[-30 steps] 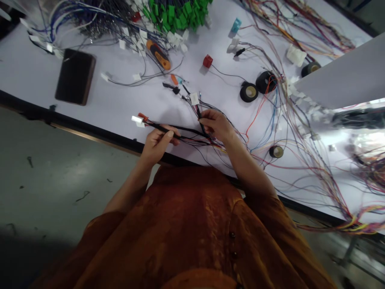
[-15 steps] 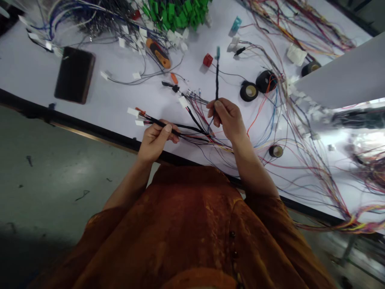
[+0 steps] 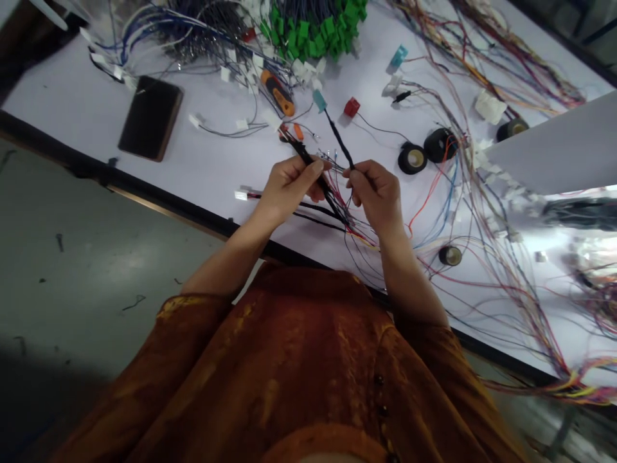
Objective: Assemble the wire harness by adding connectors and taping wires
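Observation:
My left hand (image 3: 295, 186) is closed around a bundle of black-taped wire branches (image 3: 299, 149), which points up and left. Between the fingers of my right hand (image 3: 375, 190) is a single black-wrapped wire branch (image 3: 341, 139), tipped with a teal connector (image 3: 319, 100). Both branches run down into loose coloured wires (image 3: 357, 235) of one harness. Beneath my left wrist, other black branches lie on the table, one ending in a white connector (image 3: 241, 195). A red connector (image 3: 351, 107) on a thin wire rests beyond my right hand.
Rolls of black tape (image 3: 412, 158) lie on the right, with a smaller roll (image 3: 450, 255) nearer me. An orange-and-black cutter (image 3: 277, 93) and a dark flat case (image 3: 151, 118) are on the left. Green connectors (image 3: 313, 32) are heaped at the back. Long wire bundles (image 3: 525, 283) cross the right side.
My left hand has moved up and right, bringing its black branches close to my right hand. The teal-tipped branch in my right hand now leans left. The view has shifted slightly.

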`<action>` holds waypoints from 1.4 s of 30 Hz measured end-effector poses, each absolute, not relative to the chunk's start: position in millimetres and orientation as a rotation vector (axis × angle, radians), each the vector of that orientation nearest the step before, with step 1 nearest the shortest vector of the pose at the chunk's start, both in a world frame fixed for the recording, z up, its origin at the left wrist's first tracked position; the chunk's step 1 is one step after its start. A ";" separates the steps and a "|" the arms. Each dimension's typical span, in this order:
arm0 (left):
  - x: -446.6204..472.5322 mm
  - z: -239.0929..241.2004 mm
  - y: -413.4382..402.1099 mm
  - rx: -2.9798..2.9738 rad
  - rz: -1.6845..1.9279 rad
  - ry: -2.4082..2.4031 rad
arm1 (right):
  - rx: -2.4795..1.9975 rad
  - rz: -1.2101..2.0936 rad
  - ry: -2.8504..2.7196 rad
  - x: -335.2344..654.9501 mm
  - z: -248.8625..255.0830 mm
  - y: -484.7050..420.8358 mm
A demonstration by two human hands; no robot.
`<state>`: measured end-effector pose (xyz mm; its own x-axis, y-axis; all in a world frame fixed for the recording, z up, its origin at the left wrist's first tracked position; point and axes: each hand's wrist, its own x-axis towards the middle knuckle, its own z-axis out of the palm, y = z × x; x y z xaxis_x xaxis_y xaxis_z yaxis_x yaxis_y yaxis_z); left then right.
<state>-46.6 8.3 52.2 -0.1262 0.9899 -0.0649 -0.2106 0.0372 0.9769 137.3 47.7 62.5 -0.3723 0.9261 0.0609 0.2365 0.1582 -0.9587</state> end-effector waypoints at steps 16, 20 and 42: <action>-80.6 16.3 -28.6 1.030 1.140 1.014 | -0.992 1.356 -2.170 113.1 61.4 37.6; -78.2 28.0 -28.8 1.144 1.064 0.952 | -1.017 1.466 -1.964 98.8 74.4 42.9; -69.0 38.4 -22.3 1.001 0.989 0.774 | -1.125 1.892 -1.544 78.1 81.5 46.1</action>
<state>-69.0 -22.3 38.4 0.3672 0.9263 -0.0843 -0.3041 0.2052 0.9303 78.1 46.1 81.5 -0.5666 0.7642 -0.3080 0.1483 -0.2731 -0.9505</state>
